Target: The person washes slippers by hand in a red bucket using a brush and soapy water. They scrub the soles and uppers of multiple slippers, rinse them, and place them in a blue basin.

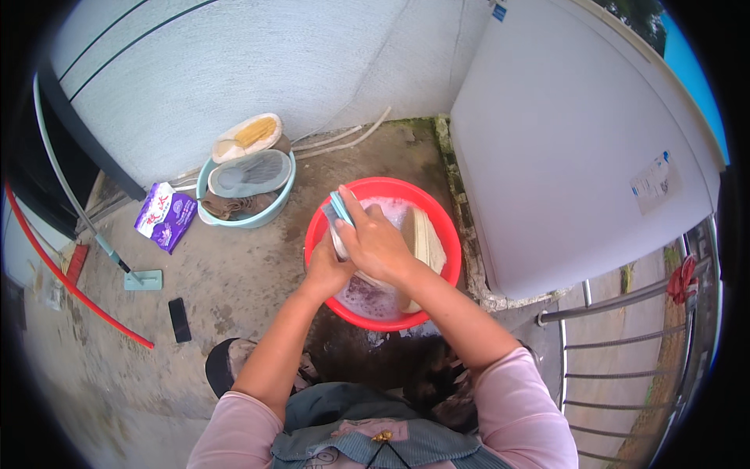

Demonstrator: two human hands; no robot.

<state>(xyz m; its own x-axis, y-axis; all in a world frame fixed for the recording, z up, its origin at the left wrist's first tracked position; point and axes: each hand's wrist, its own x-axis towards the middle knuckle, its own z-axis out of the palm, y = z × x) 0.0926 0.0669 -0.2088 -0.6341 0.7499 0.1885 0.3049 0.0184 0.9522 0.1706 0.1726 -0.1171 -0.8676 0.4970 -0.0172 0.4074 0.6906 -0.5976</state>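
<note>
A red plastic basin (453, 234) of soapy water stands on the ground before me. Over its left part, my right hand (375, 240) is closed on a light-blue scrubbing brush (341, 208), pressed to a pale shoe (336, 239) mostly hidden by my hands. Lower left of it, my left hand (328, 267) grips that shoe. A second shoe, beige with a pale sole edge (420, 234), lies in the suds at the basin's right. Farther left, a light-blue basin (258, 221) holds shoes, among them one with a grey sole (251, 173) and one with a yellow-and-white sole (249, 138).
A purple-and-white packet (167, 217) and a black phone (179, 320) lie on the concrete at left, near a mop (143, 280) and a red pole (76, 290). A large white appliance (580, 146) stands at right above a metal railing (621, 340). A hose (345, 142) runs along the wall.
</note>
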